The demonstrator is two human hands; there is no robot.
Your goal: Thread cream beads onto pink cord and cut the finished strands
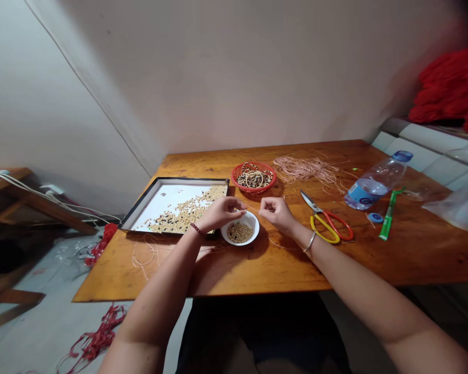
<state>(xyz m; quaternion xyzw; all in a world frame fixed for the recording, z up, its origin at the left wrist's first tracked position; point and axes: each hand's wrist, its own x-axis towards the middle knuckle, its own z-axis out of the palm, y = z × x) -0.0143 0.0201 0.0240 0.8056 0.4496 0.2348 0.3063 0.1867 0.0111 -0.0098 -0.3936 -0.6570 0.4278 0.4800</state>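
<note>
My left hand (220, 214) and my right hand (275, 214) face each other above a white bowl (256, 227) of tan beads, with their fingertips pinched. A thin pale cord (252, 209) runs between them; any bead on it is too small to tell. To the left, my left hand's edge overlaps a black-rimmed tray (172, 181) with scattered tan and dark beads. A red basket (253, 164) of beaded strands stands beyond the bowl. Right of my right hand lie scissors (327, 226) with yellow and red handles, and a loose bundle of pink cord (306, 170) lies farther back.
The wooden table (296, 265) meets a wall along its far side. A plastic water bottle (374, 182) lies on it near a green tool (388, 215). Red yarn (448, 88) sits beyond, at the right. Red cord (95, 337) lies on the floor at left.
</note>
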